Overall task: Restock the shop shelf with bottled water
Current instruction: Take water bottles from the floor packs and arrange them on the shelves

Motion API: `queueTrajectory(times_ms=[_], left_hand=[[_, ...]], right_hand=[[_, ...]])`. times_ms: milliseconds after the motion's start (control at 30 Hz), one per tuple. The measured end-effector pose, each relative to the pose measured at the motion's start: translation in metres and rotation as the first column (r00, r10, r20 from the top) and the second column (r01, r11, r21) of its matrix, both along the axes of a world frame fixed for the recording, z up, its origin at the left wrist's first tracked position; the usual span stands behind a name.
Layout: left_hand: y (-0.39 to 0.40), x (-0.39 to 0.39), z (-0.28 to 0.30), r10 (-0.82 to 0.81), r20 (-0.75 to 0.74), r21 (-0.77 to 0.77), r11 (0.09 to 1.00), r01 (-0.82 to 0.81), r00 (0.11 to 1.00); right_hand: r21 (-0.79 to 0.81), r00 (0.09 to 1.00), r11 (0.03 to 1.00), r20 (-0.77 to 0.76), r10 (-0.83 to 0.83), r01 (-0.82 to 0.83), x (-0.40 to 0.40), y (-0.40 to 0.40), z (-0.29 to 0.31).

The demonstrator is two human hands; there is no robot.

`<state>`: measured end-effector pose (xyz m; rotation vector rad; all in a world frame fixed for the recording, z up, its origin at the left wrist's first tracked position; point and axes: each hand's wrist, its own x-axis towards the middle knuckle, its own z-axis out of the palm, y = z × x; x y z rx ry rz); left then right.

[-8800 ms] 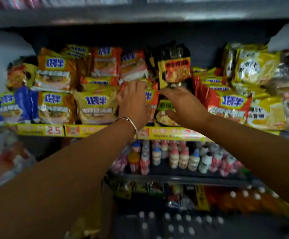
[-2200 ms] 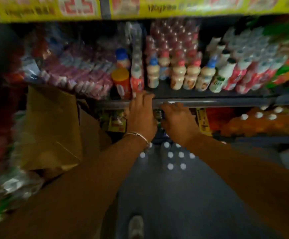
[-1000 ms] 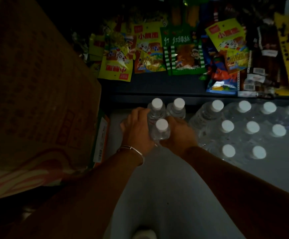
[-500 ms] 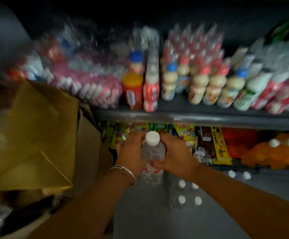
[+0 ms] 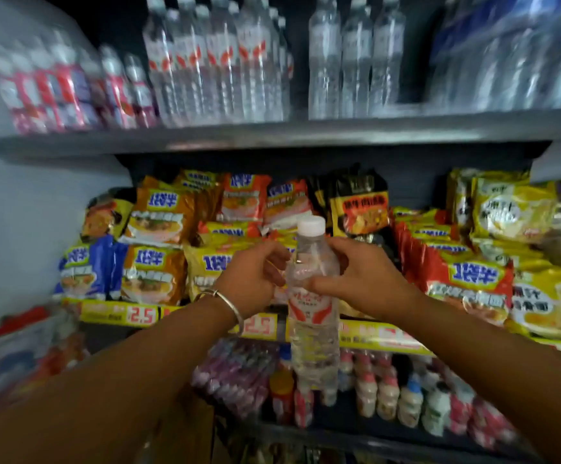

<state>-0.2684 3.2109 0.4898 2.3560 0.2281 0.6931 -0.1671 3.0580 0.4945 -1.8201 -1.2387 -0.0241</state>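
Both hands hold one upright water bottle (image 5: 312, 296) by its shoulder, the left hand (image 5: 252, 279) and right hand (image 5: 361, 279) curled round opposite sides. It appears mid-carry; next comes lifting it to the top shelf (image 5: 272, 137) above the grip, where water bottles (image 5: 219, 61) stand beside a gap.

The water bottle (image 5: 312, 306) between the hands was clear, ribbed plastic with a glossy label and a matt white cap (image 5: 311, 226). A polished metal bangle (image 5: 225, 304) circled the left wrist. Behind the hands lay shiny, crinkled noodle packets (image 5: 158, 216). Above them ran a matt dark shelf (image 5: 272, 137) carrying glossy clear plastic bottles (image 5: 219, 61).
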Motion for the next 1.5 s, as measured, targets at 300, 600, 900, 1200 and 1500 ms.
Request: queueTrajectory(times_ms=[300,600,900,1200,1500], left_hand=[[0.021,0.011,0.18,-0.015,0.172,0.206,0.978,-0.021,0.985],[0.097,0.047,0.264,0.045,0.317,0.237,0.964,-0.125,0.947],[0.22,0.041,0.269,0.294,0.27,0.229,0.905,-0.358,0.917],[0.292,0.032,0.248,0.448,0.134,0.257,0.846,-0.467,0.884],[0.311,0.042,0.246,0.481,0.026,0.229,0.85,-0.474,0.876]], right_hand=[[0.227,0.998,0.974,0.051,-0.026,0.014,0.015,0.024,0.211],[0.392,0.996,0.919,0.062,-0.066,0.036,0.051,0.111,0.331],[0.296,0.997,0.954,0.065,0.029,-0.047,0.057,0.239,0.336],[0.259,0.994,0.963,0.091,0.059,-0.081,0.049,0.336,0.32],[0.216,0.987,0.976,0.156,-0.038,0.003,0.048,0.37,0.324]])
